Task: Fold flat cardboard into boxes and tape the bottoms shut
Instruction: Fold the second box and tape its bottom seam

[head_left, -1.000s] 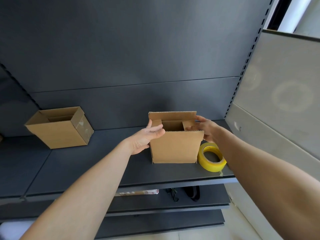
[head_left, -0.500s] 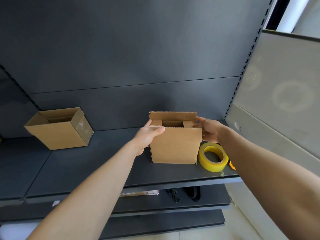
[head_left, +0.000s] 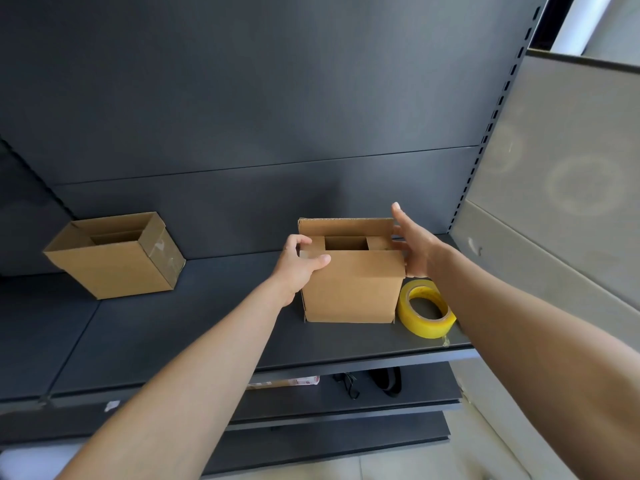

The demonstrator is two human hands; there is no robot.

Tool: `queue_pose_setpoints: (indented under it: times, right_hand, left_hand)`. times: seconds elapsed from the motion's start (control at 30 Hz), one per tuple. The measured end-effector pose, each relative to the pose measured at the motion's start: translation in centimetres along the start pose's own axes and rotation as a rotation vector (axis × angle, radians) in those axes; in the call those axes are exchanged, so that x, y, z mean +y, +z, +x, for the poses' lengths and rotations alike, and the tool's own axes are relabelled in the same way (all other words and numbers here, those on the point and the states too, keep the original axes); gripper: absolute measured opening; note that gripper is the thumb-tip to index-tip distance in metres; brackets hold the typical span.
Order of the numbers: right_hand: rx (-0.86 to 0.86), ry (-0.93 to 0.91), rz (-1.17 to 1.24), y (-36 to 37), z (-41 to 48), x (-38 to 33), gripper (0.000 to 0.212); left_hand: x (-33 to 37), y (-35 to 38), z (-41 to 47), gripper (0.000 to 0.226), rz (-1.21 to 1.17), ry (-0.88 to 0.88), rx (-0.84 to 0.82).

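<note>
A small cardboard box (head_left: pixel 351 289) stands upright on the dark shelf (head_left: pixel 173 334), toward its right end, with its open end facing up. The back flap stands straight up, the two side flaps are folded in flat, and a square gap shows between them. The person's left hand (head_left: pixel 299 263) grips the box at its top left corner, with the thumb lying along the upper edge of the front panel and the fingers curled over the folded left flap. The right hand (head_left: pixel 414 247) is at the box's upper right corner with its fingers straight and spread. The palm is turned toward the side of the box, and one fingertip reaches higher than the raised back flap. It seems to touch the cardboard there, but it does not clasp it. A yellow roll of tape (head_left: pixel 424 327) lies just beside the lower right corner of the box, partly under the right forearm. Well apart at the left end of the shelf sits a second box (head_left: pixel 107 268), tipped so its opening faces up and toward me, with clear tape on the end that faces right. On the lower shelf lie some black straps (head_left: pixel 384 381) and a flat package (head_left: pixel 284 381).
</note>
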State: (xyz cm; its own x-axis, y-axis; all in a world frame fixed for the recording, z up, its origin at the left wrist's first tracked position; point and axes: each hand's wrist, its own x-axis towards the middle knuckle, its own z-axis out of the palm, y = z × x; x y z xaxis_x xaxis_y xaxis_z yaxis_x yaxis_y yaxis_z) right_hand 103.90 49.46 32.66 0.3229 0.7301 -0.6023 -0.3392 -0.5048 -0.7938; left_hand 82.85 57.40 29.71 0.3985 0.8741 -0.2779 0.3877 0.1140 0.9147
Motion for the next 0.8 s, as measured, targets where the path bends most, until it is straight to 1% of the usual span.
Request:
queue_pose_setpoints:
  times: [0.07,0.17,0.37,0.5,0.57,0.67,0.77,0.8]
  right_hand:
    - [0.002,-0.002,0.001,0.1,0.1,0.0,0.070]
    - [0.007,-0.008,-0.005,0.4,0.2,0.0,0.073]
    - [0.042,-0.008,0.000,0.8,0.2,-0.1,0.073]
    - [0.063,0.011,0.006,0.9,0.5,0.1,0.073]
    - [0.088,0.014,0.007,1.0,0.6,0.3,0.070]
    - [0.117,-0.002,0.006,1.0,0.5,0.2,0.055]
    - [0.116,-0.008,0.005,1.0,0.3,-0.1,0.038]
    - [0.111,-0.010,-0.009,1.0,0.5,0.0,0.033]
  left_hand:
    - [0.1,-0.1,0.1,0.033,0.011,0.001,-0.013]
    - [0.2,-0.4,0.1,0.024,0.043,0.020,-0.033]
    - [1.0,-0.7,-0.4,0.033,0.063,0.014,-0.082]
    - [1.0,-0.5,-0.4,0.033,0.112,0.024,-0.030]
    - [0.7,-0.4,-0.5,0.033,0.123,0.024,0.000]
    - [0.6,-0.1,-0.8,0.048,0.125,0.031,0.048]
    - [0.8,-0.2,-1.0,0.079,0.031,0.085,0.065]
    - [0.9,-0.2,-1.0,0.086,0.024,0.098,0.053]
